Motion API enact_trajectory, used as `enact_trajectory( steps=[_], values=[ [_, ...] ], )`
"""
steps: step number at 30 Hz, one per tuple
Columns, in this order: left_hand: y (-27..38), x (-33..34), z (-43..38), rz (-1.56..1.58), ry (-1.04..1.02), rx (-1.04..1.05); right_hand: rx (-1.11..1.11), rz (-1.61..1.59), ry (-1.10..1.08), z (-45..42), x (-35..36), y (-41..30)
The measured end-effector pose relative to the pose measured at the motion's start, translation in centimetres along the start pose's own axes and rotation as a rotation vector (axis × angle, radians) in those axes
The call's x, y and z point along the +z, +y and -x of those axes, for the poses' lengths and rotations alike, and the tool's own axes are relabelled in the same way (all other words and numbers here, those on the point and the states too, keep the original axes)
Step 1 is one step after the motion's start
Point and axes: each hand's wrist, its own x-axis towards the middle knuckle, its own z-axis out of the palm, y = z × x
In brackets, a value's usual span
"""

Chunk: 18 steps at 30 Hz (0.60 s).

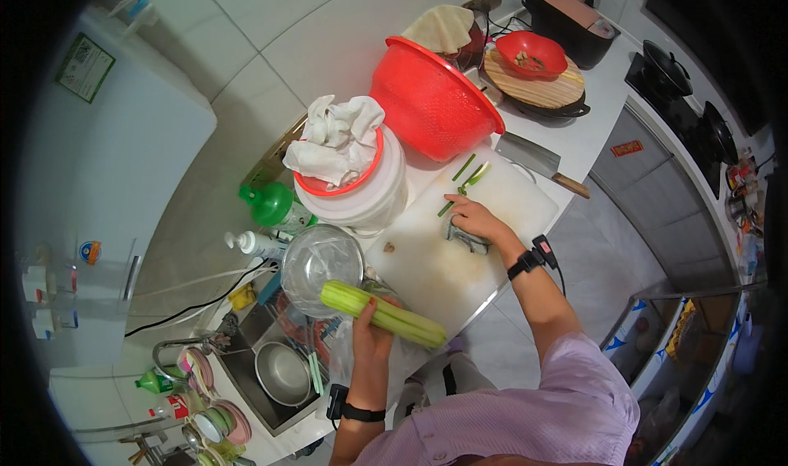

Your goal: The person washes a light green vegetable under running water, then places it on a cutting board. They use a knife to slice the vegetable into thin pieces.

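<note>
My left hand (373,337) grips a long, pale green, ridged vegetable (381,314) that looks peeled. It is held tilted over the near left corner of a white cutting board (425,269). On the board my right hand (478,218) is curled over a crumpled grey cloth (466,237), which shows below the palm. Its extended index finger is at some cut scallion pieces (473,178); whether it touches them is hard to tell. A small brown scrap (389,247) lies at the board's left side. Along the far right edge rests a cleaver (528,153) with a wooden handle.
Behind the board stand a red plastic basket (431,97) and a white lidded bucket (391,183) topped by a white cloth (337,140). A plastic-covered bowl (323,269) sits left, beyond a sink (246,367) holding a metal pot (283,374). A red bowl (532,54) rests on a wooden board (535,87).
</note>
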Motion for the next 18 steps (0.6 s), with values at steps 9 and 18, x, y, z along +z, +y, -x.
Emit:
enact_trajectory(
  steps=[9, 18],
  values=[
    [1.3, -1.1, 1.0, 0.055, 0.095, 0.008, 0.002, 0.174, 0.03, -0.7, -3.8, -0.9],
    [1.2, -0.5, 1.0, 0.049, 0.062, 0.02, 0.177, -0.007, 0.285, -0.1, -6.9, 2.2]
  ],
)
